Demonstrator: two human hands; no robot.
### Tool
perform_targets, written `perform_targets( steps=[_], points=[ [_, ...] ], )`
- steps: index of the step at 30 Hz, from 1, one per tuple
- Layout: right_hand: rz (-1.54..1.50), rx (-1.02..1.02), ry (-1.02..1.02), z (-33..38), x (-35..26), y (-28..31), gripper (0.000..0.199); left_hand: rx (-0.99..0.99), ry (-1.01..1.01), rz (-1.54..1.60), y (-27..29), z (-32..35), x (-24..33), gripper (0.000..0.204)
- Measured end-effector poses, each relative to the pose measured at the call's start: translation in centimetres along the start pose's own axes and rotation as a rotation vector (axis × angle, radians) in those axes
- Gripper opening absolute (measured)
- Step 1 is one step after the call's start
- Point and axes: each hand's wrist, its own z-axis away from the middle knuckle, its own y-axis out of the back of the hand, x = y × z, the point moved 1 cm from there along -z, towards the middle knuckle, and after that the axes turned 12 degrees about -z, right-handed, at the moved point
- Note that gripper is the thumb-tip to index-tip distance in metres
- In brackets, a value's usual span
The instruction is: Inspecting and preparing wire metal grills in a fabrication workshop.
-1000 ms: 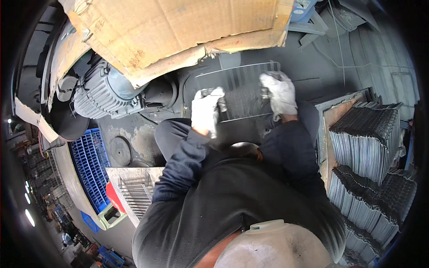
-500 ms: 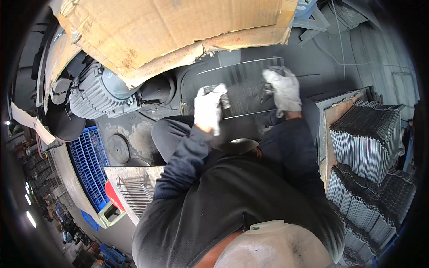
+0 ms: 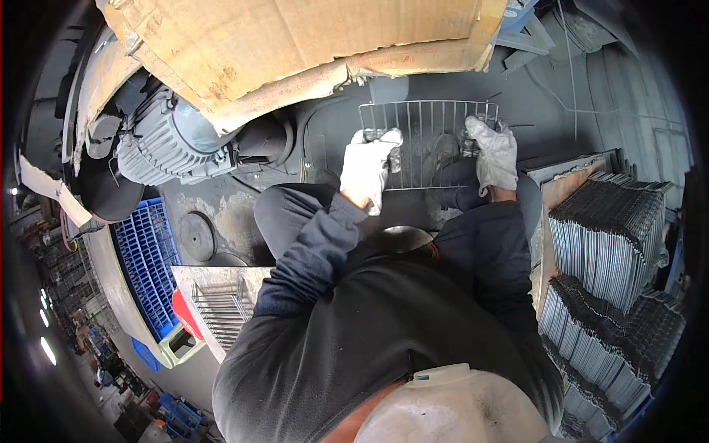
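A rectangular metal wire rack (image 3: 421, 118) with thin parallel bars is held up in front of my knees. My left hand (image 3: 369, 164), in a white work glove with dark patches, is closed on the rack's left side. On the opposite side my right hand (image 3: 493, 156), gloved the same way, grips the rack's right edge. Both thumbs lie toward the rack's inside. Some of each hand's fingers are hidden behind the rack and glove.
Cardboard (image 3: 310, 44) overhangs the far side, beside a grey electric motor (image 3: 173, 144). Tall stacks of wire racks (image 3: 605, 229) stand at my right. On my left, several wire racks (image 3: 221, 310) lie on a board near a blue plastic pallet (image 3: 146, 266).
The rack has shifted slightly to the right with both hands. Its bars were blurred and now show sharply; both hands keep their grip.
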Motion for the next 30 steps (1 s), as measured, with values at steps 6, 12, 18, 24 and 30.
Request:
perform_targets(
  steps=[6,12,18,24,30],
  points=[
    [0.24,-0.196,-0.237,1.6,3.4,-7.2,0.018,0.034,0.229,0.433,6.4,2.2,-3.0,0.017],
    [0.203,-0.172,-0.183,1.8,3.0,-6.7,0.013,-0.008,0.185,0.35,6.2,1.8,-2.7,0.02],
    [-0.09,-0.163,-0.118,-0.5,1.2,2.1,0.024,-0.034,-0.114,-0.015,0.7,-0.2,-2.3,0.015],
    [0.243,-0.22,-0.388,3.3,2.9,-3.4,0.021,0.031,-0.238,-0.245,7.0,-0.2,-7.5,0.02],
    [0.323,-0.391,-0.432,3.1,7.2,-6.7,0.009,0.01,0.368,0.399,10.9,1.2,-5.4,0.018]
  ],
)
